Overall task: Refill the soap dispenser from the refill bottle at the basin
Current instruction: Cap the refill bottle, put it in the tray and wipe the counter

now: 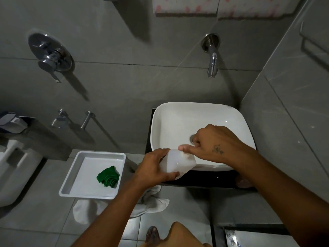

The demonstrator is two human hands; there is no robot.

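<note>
A white translucent bottle is held over the front-left rim of the white basin. My left hand grips the bottle's body from the left. My right hand is at the bottle's top end with fingers curled and the thumb lying along it; what the fingers hold is hidden. I cannot tell whether this bottle is the dispenser or the refill. A pale pinkish object sits on the dark counter by my right forearm.
A wall tap juts out above the basin. A white tray with a green cloth stands left of the counter, over a white towel on the floor. A toilet is at far left.
</note>
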